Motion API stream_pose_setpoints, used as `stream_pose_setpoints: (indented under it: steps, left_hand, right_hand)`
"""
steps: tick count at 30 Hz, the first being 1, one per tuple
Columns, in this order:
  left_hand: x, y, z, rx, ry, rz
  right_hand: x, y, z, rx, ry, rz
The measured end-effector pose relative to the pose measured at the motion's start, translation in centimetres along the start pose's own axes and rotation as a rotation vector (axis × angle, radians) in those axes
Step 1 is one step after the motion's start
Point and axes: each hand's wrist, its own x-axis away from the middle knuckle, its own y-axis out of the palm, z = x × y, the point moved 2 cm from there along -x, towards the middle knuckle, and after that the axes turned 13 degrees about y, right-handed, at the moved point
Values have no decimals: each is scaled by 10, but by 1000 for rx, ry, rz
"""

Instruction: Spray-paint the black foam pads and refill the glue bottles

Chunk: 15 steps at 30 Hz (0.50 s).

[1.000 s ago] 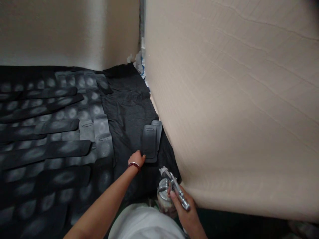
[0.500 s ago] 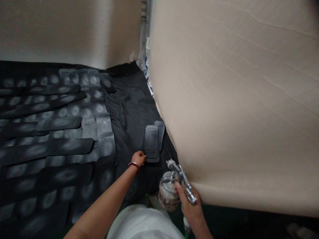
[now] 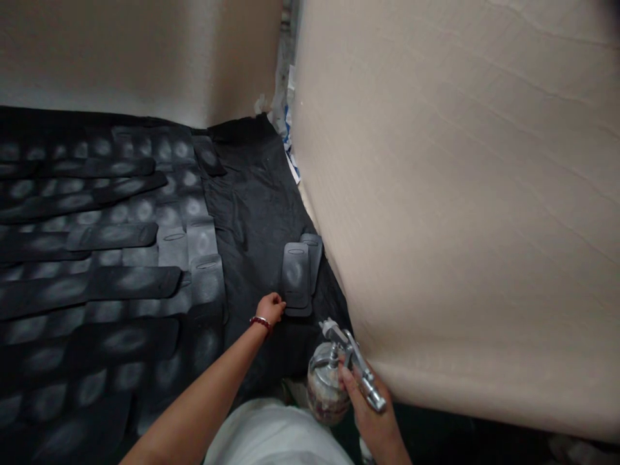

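Note:
My right hand (image 3: pixel 375 410) grips a metal spray gun (image 3: pixel 356 361) whose stained round cup (image 3: pixel 327 394) hangs beneath it. Its nozzle points up and left toward a dark flat pad (image 3: pixel 295 274) with rounded corners and a slit near its top. On that pad shows a pale, hazy ring. My left hand (image 3: pixel 271 309), with a red bead bracelet at the wrist, pinches the pad's lower left corner. Partly under this pad lies another dark pad (image 3: pixel 314 252), close to the right edge of the black cloth (image 3: pixel 242 206).
Rows of similar pads (image 3: pixel 135 284) with whitish spots overlap across the left side. A large beige sheet (image 3: pixel 460 226) rises along the right. Behind stands a pale wall panel (image 3: pixel 121 58), with a narrow gap at the corner.
A pale ring has appeared on the near pad. The spray gun has dipped and swung slightly left at its nozzle. My left hand stays at the pad's corner.

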Motion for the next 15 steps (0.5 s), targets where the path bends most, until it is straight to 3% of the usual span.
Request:
stream_pose_setpoints:
  steps: [8, 12, 15]
  left_hand:
    - [-7, -2, 7, -140, -46, -10]
    - [-14, -2, 16, -167, -43, -52]
    - [-10, 0, 25, -16, -120, -63]
  right_hand:
    - [-12, -6, -8, 40, -3, 109]
    - [-13, -14, 8, 88, 27, 53]
    - [-14, -10, 15, 62, 65, 25]
